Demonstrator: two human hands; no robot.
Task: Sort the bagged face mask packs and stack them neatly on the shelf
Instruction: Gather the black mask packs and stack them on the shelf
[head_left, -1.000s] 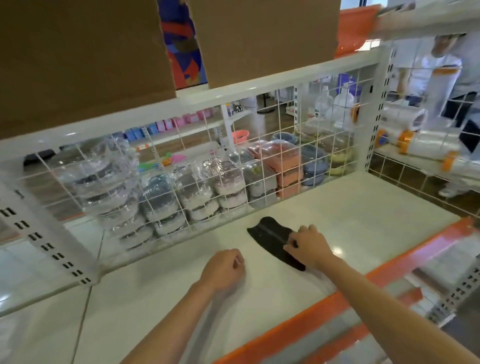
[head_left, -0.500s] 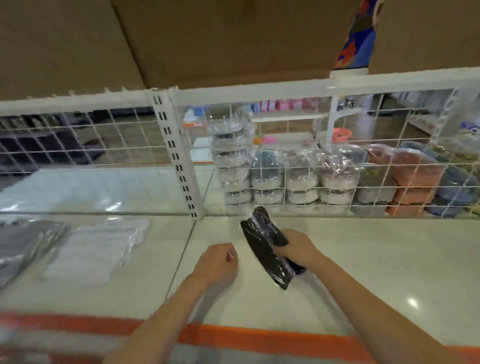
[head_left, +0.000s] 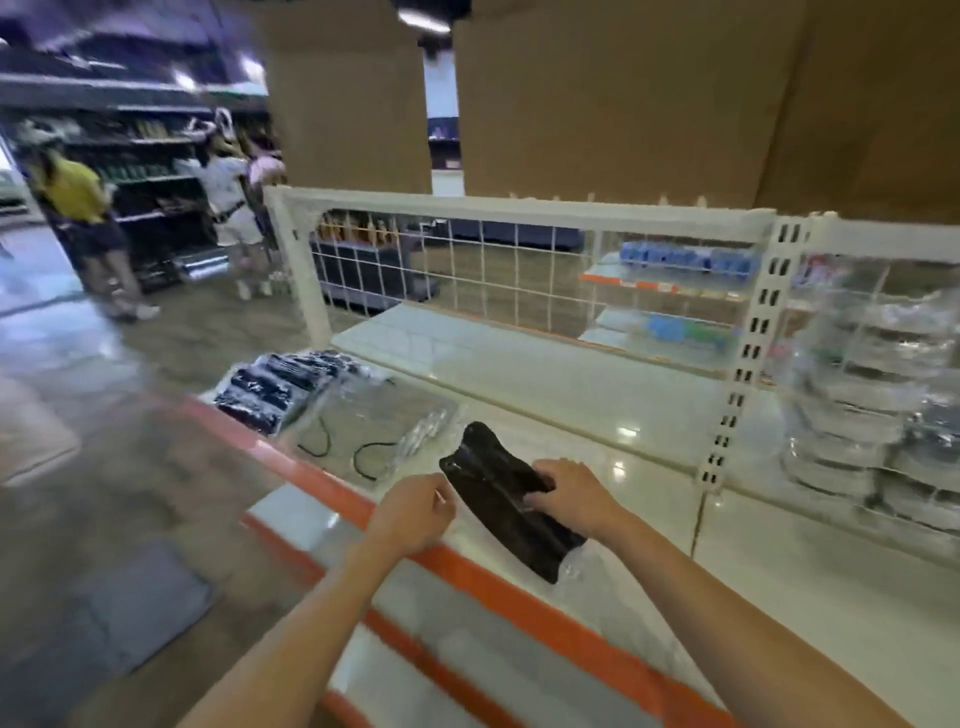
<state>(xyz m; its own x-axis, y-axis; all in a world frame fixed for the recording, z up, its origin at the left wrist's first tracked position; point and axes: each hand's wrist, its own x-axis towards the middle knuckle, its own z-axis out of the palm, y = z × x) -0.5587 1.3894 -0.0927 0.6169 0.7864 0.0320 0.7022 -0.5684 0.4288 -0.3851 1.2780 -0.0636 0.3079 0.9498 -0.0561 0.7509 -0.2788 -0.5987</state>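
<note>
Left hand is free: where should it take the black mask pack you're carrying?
Probably the free upper-left end of the black mask pack, coming in from the left. The right hand already grips its middle, that end juts toward the left hand, and the lower end trails loose clear plastic.

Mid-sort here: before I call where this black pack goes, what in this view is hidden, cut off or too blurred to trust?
- Head view, black mask pack: the right hand covers its middle; any label is unreadable.
- Left hand: fingers curled away from the camera; whether they pinch anything cannot be told.
- Black pack stack: motion blur hides the count.
- Clear bags: glare and blur hide their contents.
- Shelf: its right end runs off the frame edge.
</note>
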